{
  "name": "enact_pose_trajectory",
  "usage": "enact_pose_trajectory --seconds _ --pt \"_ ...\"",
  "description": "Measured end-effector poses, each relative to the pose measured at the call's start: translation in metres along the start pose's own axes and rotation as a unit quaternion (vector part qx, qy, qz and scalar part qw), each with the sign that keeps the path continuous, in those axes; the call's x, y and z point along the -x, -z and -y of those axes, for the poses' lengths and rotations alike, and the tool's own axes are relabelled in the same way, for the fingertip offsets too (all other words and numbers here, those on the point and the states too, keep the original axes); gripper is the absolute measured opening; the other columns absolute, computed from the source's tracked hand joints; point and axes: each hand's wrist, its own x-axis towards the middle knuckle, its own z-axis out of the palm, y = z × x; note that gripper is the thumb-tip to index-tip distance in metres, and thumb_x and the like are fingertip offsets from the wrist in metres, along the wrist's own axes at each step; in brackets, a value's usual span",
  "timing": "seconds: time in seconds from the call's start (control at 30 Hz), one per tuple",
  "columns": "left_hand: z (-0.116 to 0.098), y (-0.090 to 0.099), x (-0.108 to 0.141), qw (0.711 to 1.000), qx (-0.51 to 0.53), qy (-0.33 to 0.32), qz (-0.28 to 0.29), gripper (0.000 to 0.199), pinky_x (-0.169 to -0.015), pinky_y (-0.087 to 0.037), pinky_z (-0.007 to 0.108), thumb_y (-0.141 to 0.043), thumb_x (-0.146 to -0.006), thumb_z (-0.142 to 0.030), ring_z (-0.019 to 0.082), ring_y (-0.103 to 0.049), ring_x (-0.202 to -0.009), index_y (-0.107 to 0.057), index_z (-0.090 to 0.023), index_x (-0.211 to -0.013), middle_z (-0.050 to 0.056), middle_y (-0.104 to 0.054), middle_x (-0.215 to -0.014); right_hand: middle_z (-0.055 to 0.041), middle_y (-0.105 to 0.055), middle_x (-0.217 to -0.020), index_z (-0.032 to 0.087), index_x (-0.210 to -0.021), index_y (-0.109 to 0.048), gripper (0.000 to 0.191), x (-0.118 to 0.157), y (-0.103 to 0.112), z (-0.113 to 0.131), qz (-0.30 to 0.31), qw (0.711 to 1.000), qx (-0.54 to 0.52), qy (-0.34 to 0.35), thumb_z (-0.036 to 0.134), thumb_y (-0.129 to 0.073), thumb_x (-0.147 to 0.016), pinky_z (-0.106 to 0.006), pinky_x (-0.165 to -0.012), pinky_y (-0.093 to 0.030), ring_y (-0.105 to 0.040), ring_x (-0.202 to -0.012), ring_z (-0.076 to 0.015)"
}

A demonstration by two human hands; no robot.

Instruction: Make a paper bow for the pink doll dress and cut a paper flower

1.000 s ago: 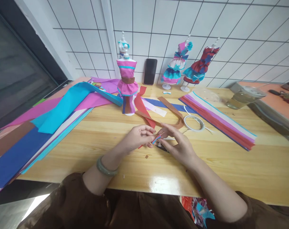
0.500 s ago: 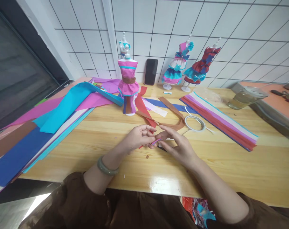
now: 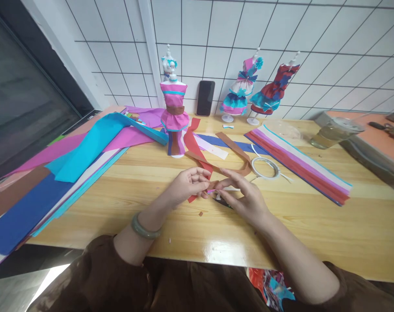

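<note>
My left hand point(image 3: 189, 185) pinches a small folded piece of brown and pink paper point(image 3: 212, 186) near the middle of the table. The fingertips of my right hand point(image 3: 244, 195) are closed on the other end of the same piece. Under my right fingers lies a dark tool point(image 3: 223, 201), partly hidden. A red strip point(image 3: 197, 145) and a curled brown strip point(image 3: 237, 149) lie just beyond my hands. To their right is a roll of white tape point(image 3: 265, 168).
A dress form in pink point(image 3: 174, 104) stands behind the strips, with more dressed forms at the wall. A phone point(image 3: 205, 98) leans there. Coloured paper point(image 3: 24, 208) covers the left; layered strips point(image 3: 301, 164) and a cup point(image 3: 335, 132) are right.
The small piece has turned between my fingers, so its brown side now shows more. My right fingers have shifted slightly, uncovering more of the dark tool.
</note>
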Motion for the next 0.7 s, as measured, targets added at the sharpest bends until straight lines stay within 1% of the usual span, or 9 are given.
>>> enact_pose_trajectory --seconds 0.1,0.23,0.43,0.6,0.7 --pt "0.0005 0.0001 0.0000 1.000 -0.008 -0.004 0.003 0.033 -0.053 -0.045 0.022 -0.065 -0.069 -0.026 0.009 -0.058 -0.055 -0.052 -0.015 -0.098 0.001 -0.059 -0.072 -0.0029 -0.068 -0.083 0.025 -0.130 -0.036 0.054 -0.0002 0.0000 0.0000 0.002 1.000 0.006 -0.001 0.015 -0.054 -0.080 -0.035 -0.080 -0.049 -0.065 -0.079 -0.0175" --pt "0.0021 0.0005 0.0001 0.999 -0.027 -0.014 0.015 0.034 -0.055 -0.045 0.023 -0.064 -0.070 -0.025 0.009 -0.057 -0.057 -0.052 -0.014 -0.099 0.002 -0.059 -0.074 -0.0026 -0.068 -0.083 0.025 -0.131 -0.035 0.055 -0.0004 -0.0010 0.0004 0.011 1.000 -0.006 -0.003 0.015 -0.055 -0.080 -0.034 -0.077 -0.050 -0.065 -0.078 -0.0166" --pt "0.0022 0.0007 -0.0006 0.999 -0.027 -0.010 -0.013 0.032 -0.055 -0.046 0.023 -0.064 -0.069 -0.023 0.008 -0.057 -0.055 -0.052 -0.014 -0.098 0.001 -0.058 -0.074 -0.0033 -0.067 -0.084 0.025 -0.131 -0.034 0.055 0.0006 -0.0019 0.0003 0.020 1.000 -0.017 -0.003 0.016 -0.053 -0.081 -0.034 -0.076 -0.051 -0.065 -0.077 -0.0168" --pt "0.0016 0.0004 -0.0006 1.000 -0.022 -0.002 -0.016 0.035 -0.056 -0.047 0.023 -0.062 -0.072 -0.029 0.008 -0.057 -0.053 -0.049 -0.015 -0.101 0.000 -0.058 -0.071 -0.0026 -0.065 -0.084 0.025 -0.131 -0.034 0.054 0.0015 -0.0024 -0.0010 0.007 1.000 -0.013 -0.009 0.014 -0.053 -0.081 -0.033 -0.078 -0.050 -0.064 -0.079 -0.0163" --pt "0.0009 -0.0005 -0.0001 1.000 -0.018 0.003 -0.008 0.037 -0.055 -0.047 0.023 -0.062 -0.072 -0.032 0.010 -0.059 -0.054 -0.047 -0.015 -0.103 0.001 -0.058 -0.072 -0.0025 -0.065 -0.083 0.024 -0.130 -0.035 0.053 0.0020 -0.0027 -0.0024 -0.005 1.000 -0.004 -0.012 0.015 -0.053 -0.081 -0.033 -0.079 -0.049 -0.064 -0.079 -0.0161"
